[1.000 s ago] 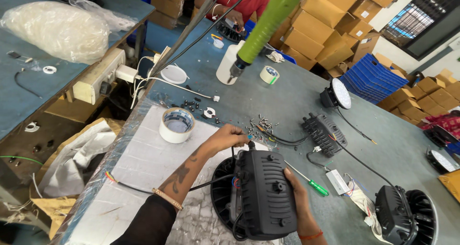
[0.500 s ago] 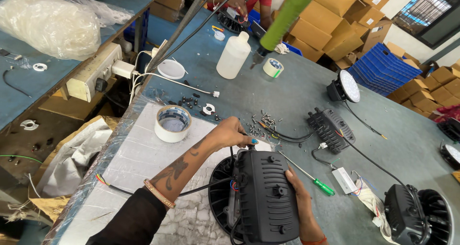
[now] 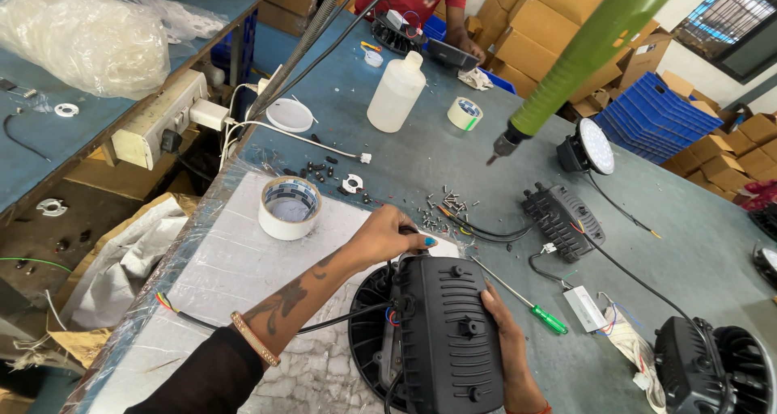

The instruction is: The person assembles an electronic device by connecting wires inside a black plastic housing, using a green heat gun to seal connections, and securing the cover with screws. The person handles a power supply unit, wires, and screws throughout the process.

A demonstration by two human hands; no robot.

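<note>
A black finned lamp housing (image 3: 445, 333) lies on a round black base at the table's near edge. My left hand (image 3: 388, 234) rests its fingers on the housing's top edge, close to a small pile of screws (image 3: 441, 208). My right hand (image 3: 506, 341) grips the housing's right side. A dark cable runs from under the housing toward my left arm. A green powered screwdriver (image 3: 583, 54) hangs tip-down above the table, untouched.
A roll of tape (image 3: 289, 207) stands on the white mat left of my hand. A green-handled screwdriver (image 3: 522, 299), a small white driver box (image 3: 584, 309), more black lamp units (image 3: 562, 220), a white bottle (image 3: 396, 92) and another person's hand at the far end are in view.
The view has shifted closer and lower. My left hand has slid slightly toward the housing's top edge; my right hand keeps its grip on the housing's side.
</note>
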